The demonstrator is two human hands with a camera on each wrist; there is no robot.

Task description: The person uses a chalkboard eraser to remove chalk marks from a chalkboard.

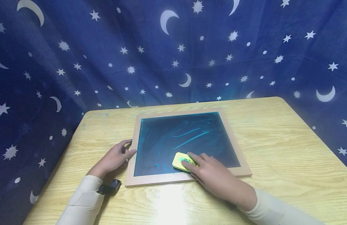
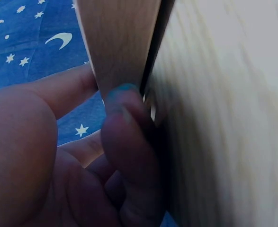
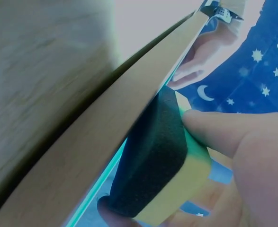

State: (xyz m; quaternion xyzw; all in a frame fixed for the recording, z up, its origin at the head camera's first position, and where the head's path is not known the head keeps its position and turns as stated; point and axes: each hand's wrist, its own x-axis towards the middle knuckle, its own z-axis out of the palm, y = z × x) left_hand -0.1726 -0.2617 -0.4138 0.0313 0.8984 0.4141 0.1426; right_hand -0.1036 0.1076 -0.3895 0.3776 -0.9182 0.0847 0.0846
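A small chalkboard [image 1: 156,134] in a pale wooden frame lies on the table, with blue chalk strokes and smears on its dark face. My right hand [image 1: 215,176] grips a yellow board eraser [image 1: 178,159] near the front edge of the board. In the right wrist view the eraser's dark felt [image 3: 150,156] faces the board, and thumb and fingers hold the yellow body from both sides. My left hand [image 1: 114,157] holds the frame's left side, thumb on top. Curled fingers press against the frame's edge in the left wrist view.
Wood-grain table [image 1: 280,150] extends around the board, with faint blue smudges at its far left corner. A dark blue curtain [image 1: 151,40] with moons and stars hangs behind and beside it. The left wrist wears a black strap device [image 1: 113,186].
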